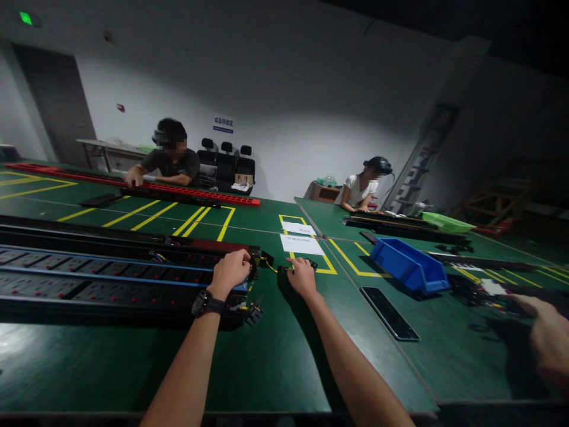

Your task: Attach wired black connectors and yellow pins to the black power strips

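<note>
Long black strips with rows of sockets (146, 276) lie side by side on the green table (275, 356), reaching in from the left. My left hand (231, 273), with a watch on its wrist, rests at their right end, fingers curled over the edge; what they hold, if anything, is hidden. Just right of the strip ends, my right hand (302, 276) has its fingers bent around a small dark part (284, 270) at the end of a yellow wire (270, 265). Loose dark connectors (254, 311) hang from the nearest strip's end.
White paper sheets (302, 244) lie beyond my right hand. To the right are a phone (390, 313), a blue bin (409, 265) and tangled wires (478, 292) near another person's hand (546, 326). Two people work across the table, one at a red rail (222, 196).
</note>
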